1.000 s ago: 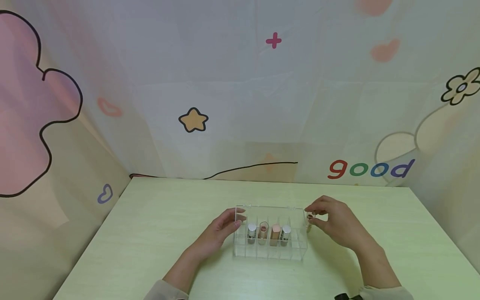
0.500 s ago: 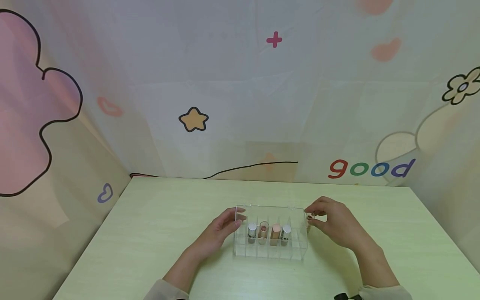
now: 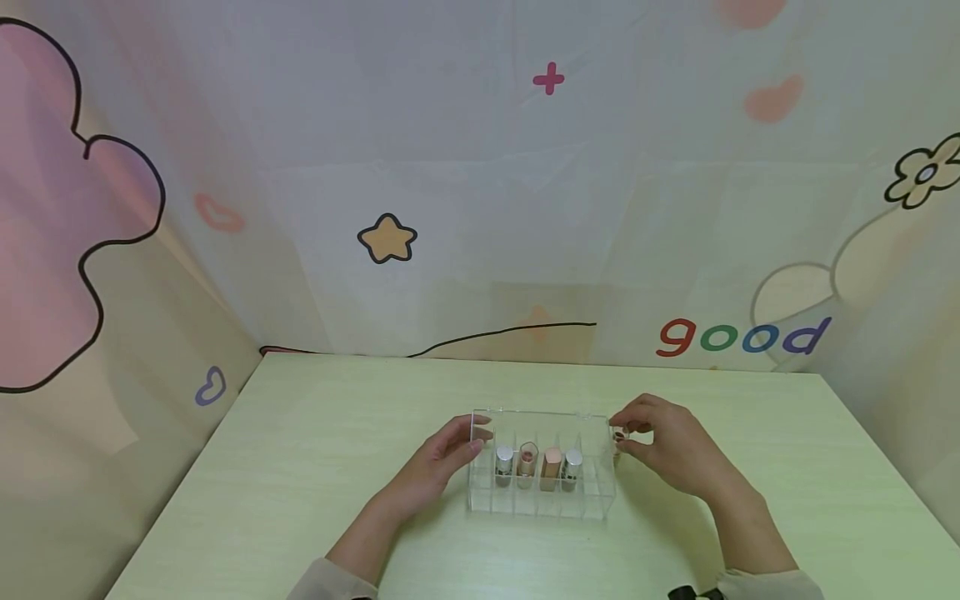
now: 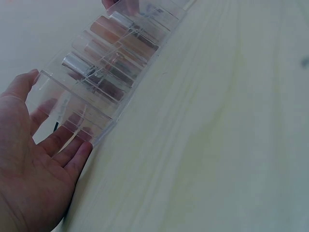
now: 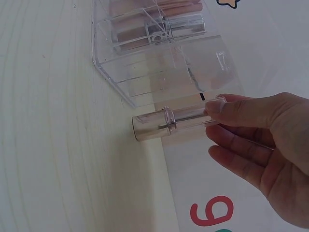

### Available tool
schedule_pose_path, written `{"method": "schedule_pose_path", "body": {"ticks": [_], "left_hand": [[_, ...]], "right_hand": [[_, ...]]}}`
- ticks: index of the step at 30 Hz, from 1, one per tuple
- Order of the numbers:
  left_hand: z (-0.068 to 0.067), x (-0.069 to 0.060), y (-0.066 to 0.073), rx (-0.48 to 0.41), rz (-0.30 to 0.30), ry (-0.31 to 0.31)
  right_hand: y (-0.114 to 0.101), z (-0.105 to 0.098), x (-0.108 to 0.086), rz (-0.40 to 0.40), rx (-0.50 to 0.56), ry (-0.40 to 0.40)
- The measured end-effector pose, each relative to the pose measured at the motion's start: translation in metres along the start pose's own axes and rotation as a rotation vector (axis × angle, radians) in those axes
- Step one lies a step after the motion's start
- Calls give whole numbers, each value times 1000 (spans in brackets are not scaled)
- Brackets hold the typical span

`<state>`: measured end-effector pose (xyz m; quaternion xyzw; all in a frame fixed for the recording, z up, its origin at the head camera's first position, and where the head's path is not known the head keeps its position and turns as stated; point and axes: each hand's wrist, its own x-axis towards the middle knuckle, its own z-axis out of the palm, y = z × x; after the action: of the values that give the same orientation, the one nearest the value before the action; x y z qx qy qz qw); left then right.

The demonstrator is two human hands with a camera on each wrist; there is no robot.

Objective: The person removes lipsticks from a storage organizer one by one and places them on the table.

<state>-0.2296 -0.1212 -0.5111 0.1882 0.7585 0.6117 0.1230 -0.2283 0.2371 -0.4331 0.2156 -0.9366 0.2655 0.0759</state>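
Observation:
A clear acrylic lipstick organizer (image 3: 598, 502) with upright dividers stands on the table. My left hand (image 3: 438, 462) holds its left end; in the left wrist view the thumb lies at the upper edge and the fingers curl about the end wall. Beside the organizer's right end, my right hand (image 3: 675, 442) pinches the upper part of a clear-cased lipstick (image 5: 150, 124) between thumb and fingers. The lipstick is upright; whether its base touches the table I cannot tell. Several lipsticks sit in the middle slots, among them a silver-capped one (image 3: 503, 467) and a rose-gold one (image 3: 551, 471).
The pale green wooden table (image 3: 337, 417) extends around the organizer. A printed cloth backdrop (image 3: 450, 167) rises behind the table and along both sides. A small black object (image 3: 682, 593) shows beside the right sleeve at the bottom edge.

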Motion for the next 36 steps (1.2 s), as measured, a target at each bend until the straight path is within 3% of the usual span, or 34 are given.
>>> {"method": "schedule_pose_path", "body": {"ticks": [9,36], "left_hand": [[0,0,1,-13,-1,-4],[0,0,0,2,10,2]], "right_hand": [[0,0,0,24,7,-14],[-3,-4,-1,-12,-20,17]]}}
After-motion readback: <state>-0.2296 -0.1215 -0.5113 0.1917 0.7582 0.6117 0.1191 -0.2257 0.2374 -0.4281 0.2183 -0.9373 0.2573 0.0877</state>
